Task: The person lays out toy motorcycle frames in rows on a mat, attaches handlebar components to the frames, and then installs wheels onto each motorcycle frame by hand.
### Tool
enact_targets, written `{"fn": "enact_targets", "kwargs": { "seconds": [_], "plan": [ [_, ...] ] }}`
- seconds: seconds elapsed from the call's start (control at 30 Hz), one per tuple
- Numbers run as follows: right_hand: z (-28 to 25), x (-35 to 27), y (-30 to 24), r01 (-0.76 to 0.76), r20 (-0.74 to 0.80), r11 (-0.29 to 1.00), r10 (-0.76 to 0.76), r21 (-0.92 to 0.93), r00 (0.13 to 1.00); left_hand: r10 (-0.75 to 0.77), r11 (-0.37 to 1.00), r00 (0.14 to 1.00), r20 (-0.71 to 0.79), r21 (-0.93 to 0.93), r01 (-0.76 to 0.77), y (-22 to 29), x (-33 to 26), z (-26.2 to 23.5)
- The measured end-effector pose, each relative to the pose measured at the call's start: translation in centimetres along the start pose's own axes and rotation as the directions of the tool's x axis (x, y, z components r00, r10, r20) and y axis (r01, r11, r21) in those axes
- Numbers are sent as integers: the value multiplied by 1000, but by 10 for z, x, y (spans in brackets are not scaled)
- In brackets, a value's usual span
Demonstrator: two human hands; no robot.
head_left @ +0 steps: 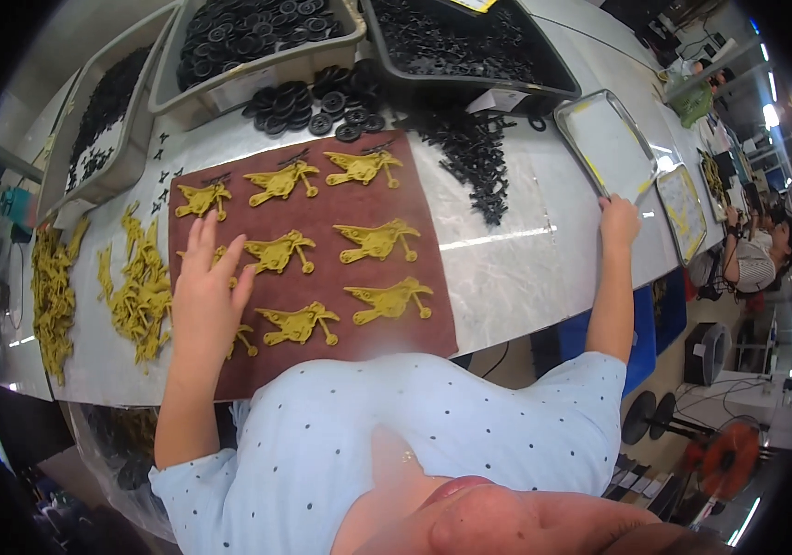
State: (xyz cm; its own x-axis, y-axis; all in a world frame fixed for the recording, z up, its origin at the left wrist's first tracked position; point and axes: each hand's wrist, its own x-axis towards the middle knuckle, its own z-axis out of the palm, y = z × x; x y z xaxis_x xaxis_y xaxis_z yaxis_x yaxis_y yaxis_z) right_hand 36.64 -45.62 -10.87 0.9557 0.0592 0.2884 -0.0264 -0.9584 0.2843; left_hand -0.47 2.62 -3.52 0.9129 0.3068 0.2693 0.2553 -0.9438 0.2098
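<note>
The desk (507, 268) is white and glossy and carries everything here. At its far edge stand three grey bins: one at the far left corner (105, 129) with small black parts, a middle one (257, 46) full of black wheels, and a right one (470, 46) packed with black pieces. Loose black wheels (317, 102) lie heaped on the desk just in front of the middle bin, and a spill of black cross-shaped parts (475, 153) trails from the right bin toward the near edge.

The brown mat (322, 277) lies at the middle of the desk and reaches its near edge. Yellow figures (377, 240) lie on it in rows, each apart from its neighbours. At the left edge of the desk are two heaps of loose yellow pieces, one just beside the mat (142, 287) and one further out (52, 296).

Toward the right edge sits a metal tray (609, 139), bare inside, with a second tray (683, 208) holding yellow bits beyond it.

Your left hand (204, 296) lies flat on the left side of the mat, fingers spread, covering one yellow figure; it grips nothing that can be seen. Your right hand (618, 220) is stretched out to the near rim of the metal tray, fingers curled at its edge; whether they actually clasp the rim cannot be told.

A second person (761, 254) sits well past the right end of the desk.
</note>
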Motion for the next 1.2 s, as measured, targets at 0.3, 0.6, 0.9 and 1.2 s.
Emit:
{"fn": "enact_targets", "kwargs": {
  "seconds": [0.3,0.6,0.9,1.2],
  "plan": [
    [-37,-110,-18,-8,-25,984,13,179,1000,251,967,967,44,-62,-248,7,11,15],
    [-66,-195,-41,-46,-78,917,83,395,993,411,910,896,169,-126,-394,33,47,42],
    [-127,-201,-65,-221,224,937,162,269,961,504,863,834,225,-161,-479,40,53,50],
    [-130,-109,-174,441,-214,562,-424,700,880,607,794,742,283,-255,-552,64,40,70]
  ]
}}
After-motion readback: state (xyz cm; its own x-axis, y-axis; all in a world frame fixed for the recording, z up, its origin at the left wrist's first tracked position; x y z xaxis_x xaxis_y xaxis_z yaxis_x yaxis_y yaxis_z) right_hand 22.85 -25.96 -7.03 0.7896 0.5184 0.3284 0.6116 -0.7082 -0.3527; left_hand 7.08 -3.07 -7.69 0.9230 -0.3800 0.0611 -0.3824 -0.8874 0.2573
